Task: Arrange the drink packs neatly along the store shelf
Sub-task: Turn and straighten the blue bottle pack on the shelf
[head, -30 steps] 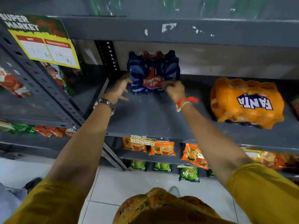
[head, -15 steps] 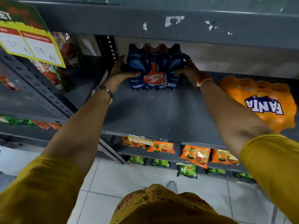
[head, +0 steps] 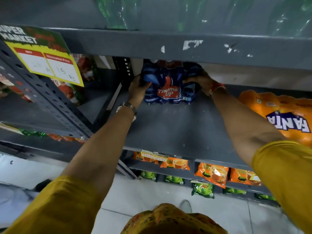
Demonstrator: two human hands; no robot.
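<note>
Two drink packs sit on the grey shelf (head: 177,129), and both hands are on just one of them. The blue Thums Up pack (head: 168,85) stands upright at the back of the shelf, right beside the perforated upright post (head: 125,70), its top tucked under the lip of the shelf above. The left hand (head: 137,89) clasps the pack's left side, fingers curled round the front corner; the right hand (head: 200,81) grips its right side, with the fingertips hidden behind the wrap. So the pack is held between them, its base apparently resting on the shelf.

The orange Fanta pack (head: 283,115) lies well to the right of the Thums Up pack and nearer the shelf's front edge, turned at a slant, with a bare stretch of shelf between the two.

The Thums Up pack's long side runs along the shelf, label facing out, and it lies straight ahead of the person, centred between the arms; neither hand looks clearly nearer. My guess is that it is being squared up against the post. The Fanta pack, closer to the right arm, would be the next to line up.
</note>
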